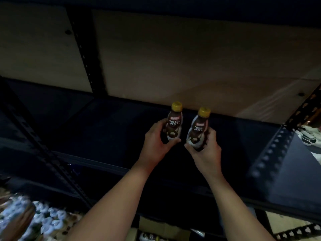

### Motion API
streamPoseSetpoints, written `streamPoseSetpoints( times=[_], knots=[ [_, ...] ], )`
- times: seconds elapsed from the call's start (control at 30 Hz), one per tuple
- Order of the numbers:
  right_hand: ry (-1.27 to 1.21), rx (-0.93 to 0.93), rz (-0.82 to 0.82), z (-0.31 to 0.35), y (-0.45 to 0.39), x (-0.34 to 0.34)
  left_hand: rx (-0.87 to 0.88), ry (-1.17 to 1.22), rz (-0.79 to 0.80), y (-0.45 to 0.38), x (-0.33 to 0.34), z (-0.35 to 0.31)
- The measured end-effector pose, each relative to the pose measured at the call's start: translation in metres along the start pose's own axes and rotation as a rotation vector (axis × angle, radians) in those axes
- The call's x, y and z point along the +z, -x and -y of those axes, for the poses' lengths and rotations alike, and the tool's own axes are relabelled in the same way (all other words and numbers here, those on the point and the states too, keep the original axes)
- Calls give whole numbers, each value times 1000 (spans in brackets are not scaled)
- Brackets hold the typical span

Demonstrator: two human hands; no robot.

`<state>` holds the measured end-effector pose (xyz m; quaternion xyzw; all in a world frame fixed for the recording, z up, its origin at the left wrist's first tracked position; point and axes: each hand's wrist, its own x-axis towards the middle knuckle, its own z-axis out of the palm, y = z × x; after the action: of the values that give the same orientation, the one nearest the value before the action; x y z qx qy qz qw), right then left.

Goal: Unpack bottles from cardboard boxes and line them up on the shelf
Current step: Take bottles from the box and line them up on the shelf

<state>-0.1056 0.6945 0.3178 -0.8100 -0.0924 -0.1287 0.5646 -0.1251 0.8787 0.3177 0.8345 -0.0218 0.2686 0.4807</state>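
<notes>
Dark shelf [104, 129] with wooden back board [173, 54], left hand [156, 141] fingers curled around left bottle [173, 124], right hand [206, 150] gripping right bottle [198, 129], both upright over shelf, yellow caps up, slightly tilted.

There is one camera, on the person's head. It looks forward and down, close over the left hand [154, 141] and right hand [205, 150], with the dark shelf [104, 122] just past them.
</notes>
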Motion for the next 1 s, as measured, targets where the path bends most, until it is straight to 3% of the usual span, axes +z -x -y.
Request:
streamPoseSetpoints(
  times=[0.3, 0.63, 1.0],
  knots=[
    [-14, 17, 141, 36, 7, 83, -7, -139, 19, 13, -76, 29],
    [-1, -63, 242, 85, -1, 225, -269, -205, -119, -12, -182, 88],
    [124, -144, 240, 102, -27, 310, -371, -241, -160, -54, -219, 127]
  ],
)
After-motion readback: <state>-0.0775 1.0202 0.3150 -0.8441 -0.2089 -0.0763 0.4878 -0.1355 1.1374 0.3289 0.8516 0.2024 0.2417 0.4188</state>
